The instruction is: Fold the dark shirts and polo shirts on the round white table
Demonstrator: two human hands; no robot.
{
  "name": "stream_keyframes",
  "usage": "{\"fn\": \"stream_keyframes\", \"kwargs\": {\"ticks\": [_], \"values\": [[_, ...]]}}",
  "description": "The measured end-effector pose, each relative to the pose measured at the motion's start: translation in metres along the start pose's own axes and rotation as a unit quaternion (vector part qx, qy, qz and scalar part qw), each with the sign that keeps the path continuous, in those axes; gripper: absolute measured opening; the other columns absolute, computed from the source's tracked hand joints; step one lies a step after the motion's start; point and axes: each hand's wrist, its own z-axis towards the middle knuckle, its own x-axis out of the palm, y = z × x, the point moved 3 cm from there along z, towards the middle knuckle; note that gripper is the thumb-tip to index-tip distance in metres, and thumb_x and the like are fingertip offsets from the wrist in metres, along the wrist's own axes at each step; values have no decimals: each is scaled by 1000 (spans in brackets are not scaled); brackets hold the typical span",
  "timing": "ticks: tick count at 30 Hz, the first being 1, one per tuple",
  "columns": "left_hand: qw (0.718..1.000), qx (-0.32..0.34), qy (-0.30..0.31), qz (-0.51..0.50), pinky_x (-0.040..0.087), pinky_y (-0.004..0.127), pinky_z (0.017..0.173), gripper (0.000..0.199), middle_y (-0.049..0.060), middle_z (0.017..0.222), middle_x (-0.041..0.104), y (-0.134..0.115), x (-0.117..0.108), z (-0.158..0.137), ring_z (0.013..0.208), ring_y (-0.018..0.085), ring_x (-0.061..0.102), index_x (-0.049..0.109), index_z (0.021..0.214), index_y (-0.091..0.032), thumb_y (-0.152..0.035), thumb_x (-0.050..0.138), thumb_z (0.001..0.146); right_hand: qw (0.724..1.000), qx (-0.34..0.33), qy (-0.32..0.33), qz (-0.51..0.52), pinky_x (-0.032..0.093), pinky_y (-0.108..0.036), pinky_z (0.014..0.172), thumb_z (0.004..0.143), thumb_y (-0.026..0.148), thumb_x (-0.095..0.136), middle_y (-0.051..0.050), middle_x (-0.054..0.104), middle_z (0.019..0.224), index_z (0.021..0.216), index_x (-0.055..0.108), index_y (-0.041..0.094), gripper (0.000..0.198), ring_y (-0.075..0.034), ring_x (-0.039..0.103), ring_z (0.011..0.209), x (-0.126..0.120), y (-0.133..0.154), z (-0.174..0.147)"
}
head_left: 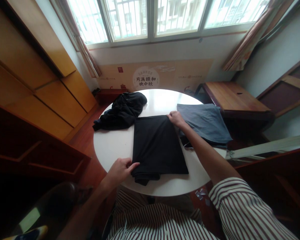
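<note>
A black garment (157, 145), folded into a flat, nearly rectangular shape, lies on the round white table (110, 150) in front of me. My left hand (121, 169) pinches its near left corner between thumb and fingers. At the far right corner, my right hand (176, 118) grips the cloth's edge with bent fingers. A smaller folded end of the black cloth pokes out under the near left edge. Just right of my right hand is a grey-blue folded garment (202, 121), with dark cloth beneath it.
A crumpled black garment (125, 110) lies at the table's far left. A wooden side table (237, 96) stands beyond on the right, and yellow-brown cabinets (47, 90) line the left. A dark chair (57, 200) is at lower left.
</note>
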Motion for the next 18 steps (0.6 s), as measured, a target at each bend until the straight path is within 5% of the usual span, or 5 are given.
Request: {"fn": "stream_keyframes", "kwargs": {"ticks": [5, 10, 14, 18], "values": [[996, 50, -68, 34, 35, 26, 60, 42, -1, 66, 62, -16, -23, 15, 58, 14, 53, 62, 78, -19, -57, 54, 94, 996, -49, -46, -60, 45, -30, 76, 100, 45, 49, -18, 69, 110, 108, 66, 10, 39, -27, 67, 96, -24, 18, -63], [982, 148, -113, 23, 43, 28, 68, 28, 3, 74, 67, -24, -49, 90, 65, 15, 59, 67, 80, -18, -40, 59, 95, 980, -180, 24, -77, 42, -27, 65, 102, 48, 43, -10, 70, 90, 85, 64, 18, 41, -22, 69, 79, -21, 48, -156], [978, 135, -156, -11, 51, 34, 86, 25, 8, 100, 70, -34, -68, 155, 89, 19, 65, 69, 100, -15, -38, 61, 95, 990, -51, -2, -135, 46, -29, 62, 99, 57, 44, -17, 70, 91, 94, 63, 13, 48, -28, 71, 83, -2, 41, -182], [978, 128, -163, -33, 55, 43, 90, 35, 10, 125, 60, -47, -72, 180, 106, 23, 62, 59, 125, -16, -37, 60, 97, 987, 45, -5, -153, 48, -32, 61, 101, 54, 39, -20, 71, 90, 97, 62, 10, 50, -31, 73, 82, 6, 24, -188]]}}
